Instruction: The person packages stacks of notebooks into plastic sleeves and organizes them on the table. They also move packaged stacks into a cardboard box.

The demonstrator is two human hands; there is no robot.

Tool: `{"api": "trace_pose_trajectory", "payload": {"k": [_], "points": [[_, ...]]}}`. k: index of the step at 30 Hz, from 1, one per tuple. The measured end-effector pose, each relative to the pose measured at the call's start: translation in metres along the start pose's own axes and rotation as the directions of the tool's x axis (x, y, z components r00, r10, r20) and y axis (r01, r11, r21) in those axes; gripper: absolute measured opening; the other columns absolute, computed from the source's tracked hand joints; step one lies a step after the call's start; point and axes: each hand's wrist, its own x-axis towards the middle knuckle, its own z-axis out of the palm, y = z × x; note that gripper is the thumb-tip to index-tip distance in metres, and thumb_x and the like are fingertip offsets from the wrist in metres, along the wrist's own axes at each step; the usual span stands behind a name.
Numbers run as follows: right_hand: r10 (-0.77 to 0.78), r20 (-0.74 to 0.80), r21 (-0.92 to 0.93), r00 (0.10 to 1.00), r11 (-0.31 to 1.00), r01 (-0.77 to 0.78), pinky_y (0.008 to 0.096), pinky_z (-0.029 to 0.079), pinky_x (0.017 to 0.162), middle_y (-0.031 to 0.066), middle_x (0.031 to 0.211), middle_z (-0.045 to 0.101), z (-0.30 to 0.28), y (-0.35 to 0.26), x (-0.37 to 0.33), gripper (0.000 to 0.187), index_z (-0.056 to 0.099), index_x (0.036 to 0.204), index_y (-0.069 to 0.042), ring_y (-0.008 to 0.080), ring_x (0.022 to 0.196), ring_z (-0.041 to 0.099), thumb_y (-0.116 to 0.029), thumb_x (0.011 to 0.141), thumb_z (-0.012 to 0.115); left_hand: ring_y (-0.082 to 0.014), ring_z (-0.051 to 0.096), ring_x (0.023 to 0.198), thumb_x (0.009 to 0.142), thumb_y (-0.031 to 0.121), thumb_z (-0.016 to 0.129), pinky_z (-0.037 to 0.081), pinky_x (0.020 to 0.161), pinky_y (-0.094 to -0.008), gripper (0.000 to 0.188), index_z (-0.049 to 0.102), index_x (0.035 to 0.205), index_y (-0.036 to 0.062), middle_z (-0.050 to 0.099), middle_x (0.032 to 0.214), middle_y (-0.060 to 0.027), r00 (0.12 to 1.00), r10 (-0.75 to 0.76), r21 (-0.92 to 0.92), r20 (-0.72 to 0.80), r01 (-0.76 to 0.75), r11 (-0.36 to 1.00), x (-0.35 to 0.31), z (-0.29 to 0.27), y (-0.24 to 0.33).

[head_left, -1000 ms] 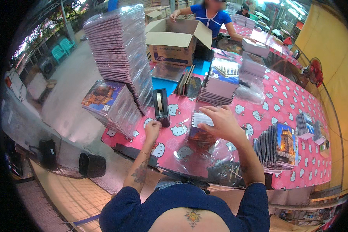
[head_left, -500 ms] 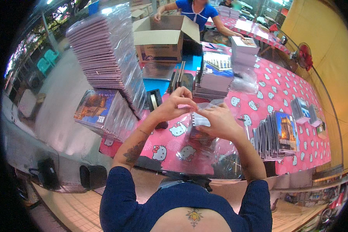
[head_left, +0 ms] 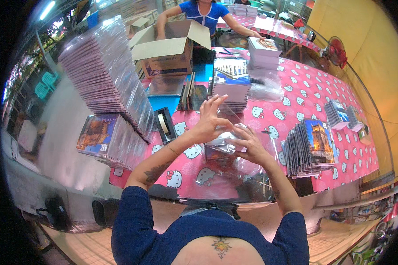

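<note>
A spiral-bound notebook (head_left: 218, 155) with a dark picture cover lies in front of me, partly covered by a crumpled clear plastic bag (head_left: 222, 142). My left hand (head_left: 211, 123) is at the bag's upper left, thumb and forefinger closed on the film while the other fingers point up. From the right, my right hand (head_left: 252, 145) grips the film with bent fingers, close to the left fingertips. Shiny film and my fingers hide much of the notebook. A black tape dispenser (head_left: 165, 126) stands left of my left hand.
Tall stacks of plastic-wrapped notebooks (head_left: 99, 73) rise at left. Another notebook stack (head_left: 231, 84) stands ahead, beside an open cardboard box (head_left: 163, 55). Fanned notebooks (head_left: 303, 148) lie at right on the pink tablecloth (head_left: 269, 115). Across the table, a person in blue (head_left: 203, 17) reaches into the box.
My left hand's outer fingers have lifted and spread. The plastic now covers the white page edge seen before. The other person's hand has moved into the box, and my view has shifted slightly.
</note>
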Motion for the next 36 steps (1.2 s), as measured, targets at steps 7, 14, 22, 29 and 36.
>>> {"api": "trace_pose_trajectory", "payload": {"k": [7,14,22,29,36], "points": [[0.125,-0.035,0.17,0.991,0.978,-0.118,0.0603,0.022,0.114,0.016,0.154,0.03,0.012,0.002,-0.004,0.042,0.067,0.118,-0.022,0.0354,0.137,0.037,-0.018,0.076,0.073,-0.0441,0.01,0.145,0.076,0.04,0.077,0.012,0.112,-0.0614,0.058,0.054,0.124,0.0176,0.012,0.156,-0.0248,0.964,-0.259,0.139,-0.067,0.266,0.954,0.01,0.04,0.01],[0.443,-0.199,0.689,0.874,0.697,-0.197,0.036,0.043,0.099,0.0137,0.12,0.062,-0.02,0.016,0.031,0.023,0.068,0.112,-0.005,0.0258,0.117,0.056,-0.019,0.095,0.06,-0.029,0.046,0.13,0.08,0.022,0.074,0.026,0.113,-0.0456,0.038,0.064,0.116,0.0132,0.05,0.137,-0.0172,0.994,-0.112,0.046,0.021,0.111,0.993,-0.011,-0.028,0.065],[0.371,0.369,0.789,0.852,0.36,-0.498,0.0335,0.044,0.097,0.0142,0.127,0.06,0.029,0.082,0.057,0.065,0.049,0.138,0.001,0.0211,0.112,0.059,-0.04,0.09,0.067,-0.0239,0.065,0.099,0.08,0.013,0.073,0.036,0.106,-0.0441,0.024,0.069,0.104,0.0114,0.069,0.102,-0.0091,0.981,-0.191,0.129,-0.04,0.194,0.972,-0.006,-0.037,0.092],[0.414,0.026,0.829,0.91,0.499,-0.251,0.0325,0.044,0.092,0.0095,0.121,0.059,0.019,0.059,0.046,0.045,0.06,0.126,-0.006,0.0208,0.111,0.056,-0.029,0.088,0.069,-0.0222,0.068,0.08,0.084,0.009,0.071,0.053,0.074,-0.0319,0.019,0.067,0.101,0.0012,0.069,0.09,-0.0118,0.77,-0.243,-0.006,-0.59,0.296,0.955,0.003,-0.045,0.08],[0.012,-0.003,0.311,1.0,0.95,-0.01,0.0414,0.038,0.09,0.0046,0.1,0.06,-0.034,-0.013,0.025,0.029,0.071,0.099,-0.017,0.0254,0.102,0.057,-0.035,0.077,0.077,-0.0275,0.044,0.129,0.078,0.021,0.075,0.033,0.109,-0.0408,0.066,0.05,0.137,0.0067,0.051,0.134,-0.0147,0.923,-0.337,-0.374,0.188,0.384,0.844,-0.037,-0.024,0.049]]}}
